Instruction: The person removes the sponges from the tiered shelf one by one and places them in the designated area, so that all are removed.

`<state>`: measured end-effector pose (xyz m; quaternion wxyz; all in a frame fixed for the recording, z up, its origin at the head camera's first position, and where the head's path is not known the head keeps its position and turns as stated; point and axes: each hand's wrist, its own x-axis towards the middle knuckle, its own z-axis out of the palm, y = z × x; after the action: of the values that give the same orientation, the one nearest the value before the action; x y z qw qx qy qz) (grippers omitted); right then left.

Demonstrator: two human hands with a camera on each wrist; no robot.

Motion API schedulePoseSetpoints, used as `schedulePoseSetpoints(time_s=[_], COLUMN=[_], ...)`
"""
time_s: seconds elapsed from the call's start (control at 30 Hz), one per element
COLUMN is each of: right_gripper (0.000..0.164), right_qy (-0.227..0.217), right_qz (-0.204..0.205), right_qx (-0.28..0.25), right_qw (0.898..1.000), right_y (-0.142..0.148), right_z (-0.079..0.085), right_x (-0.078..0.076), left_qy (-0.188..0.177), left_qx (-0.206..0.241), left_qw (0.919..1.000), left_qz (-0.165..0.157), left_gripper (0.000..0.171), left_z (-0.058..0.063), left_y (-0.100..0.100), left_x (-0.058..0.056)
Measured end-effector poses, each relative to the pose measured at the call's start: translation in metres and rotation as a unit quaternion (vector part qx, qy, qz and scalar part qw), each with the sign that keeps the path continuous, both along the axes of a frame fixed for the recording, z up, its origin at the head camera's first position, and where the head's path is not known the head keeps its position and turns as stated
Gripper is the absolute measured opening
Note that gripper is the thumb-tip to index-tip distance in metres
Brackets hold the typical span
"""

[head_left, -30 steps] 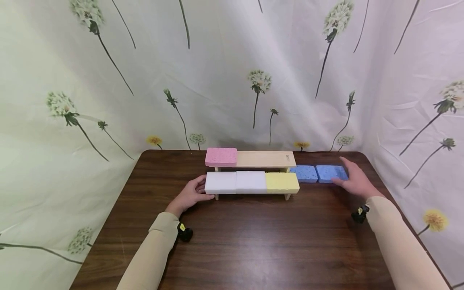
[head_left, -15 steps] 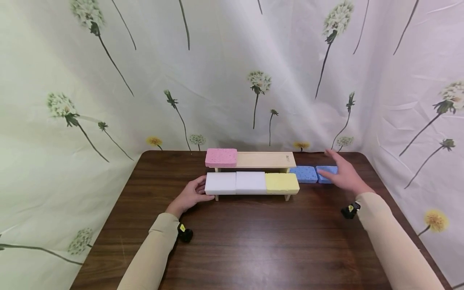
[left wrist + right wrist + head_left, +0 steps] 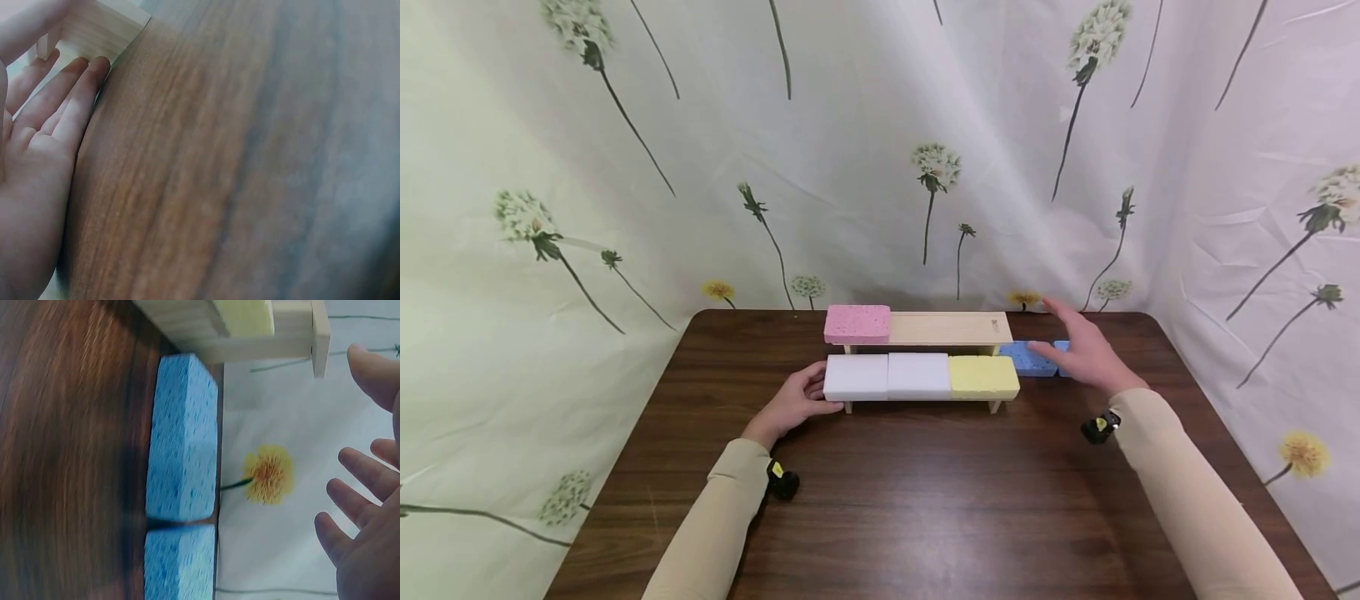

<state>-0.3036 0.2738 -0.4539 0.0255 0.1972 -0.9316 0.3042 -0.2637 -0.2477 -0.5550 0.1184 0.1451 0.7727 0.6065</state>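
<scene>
Honestly, your right hand (image 3: 1092, 354) looked mid-reach, fingers spread and holding nothing, above the two blue sponges (image 3: 1024, 360) toward the table's (image 3: 925, 500) back right corner. Grabbing one probably called for dipping lower. Your left hand (image 3: 793, 404) touched the left end of the front wooden stand (image 3: 106, 31); couldn't tell if it gripped. White sponges (image 3: 856, 379) and a yellow sponge (image 3: 983, 377) topped that, while the rear wooden stand (image 3: 943, 328), pink sponge (image 3: 857, 324) aboard, crowded the inner blue one.

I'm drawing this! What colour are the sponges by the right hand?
Those sponges are blue with darker specks, clearest in the right wrist view.
</scene>
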Motion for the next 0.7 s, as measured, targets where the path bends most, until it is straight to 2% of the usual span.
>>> schedulePoseSetpoints(time_s=[0.2,0.47,0.7], right_gripper=[0.088,0.084,0.082], right_qy=[-0.004,0.008,0.012], right_qz=[0.014,0.048,0.076], right_qx=[-0.014,-0.006,-0.013], right_qw=[1.000,0.999,0.997], right_y=[-0.020,-0.049,-0.074], right_z=[0.002,0.009,0.009], right_x=[-0.005,-0.011,-0.013], left_qy=[-0.001,0.012,0.001], left_qx=[-0.001,-0.003,-0.011], left_qw=[1.0000,0.9999,0.9999], left_qz=[0.003,-0.002,0.009], left_gripper=[0.085,0.085,0.085], left_z=[0.002,0.000,0.001], left_y=[0.001,0.001,0.001], left_x=[0.001,0.001,0.001])
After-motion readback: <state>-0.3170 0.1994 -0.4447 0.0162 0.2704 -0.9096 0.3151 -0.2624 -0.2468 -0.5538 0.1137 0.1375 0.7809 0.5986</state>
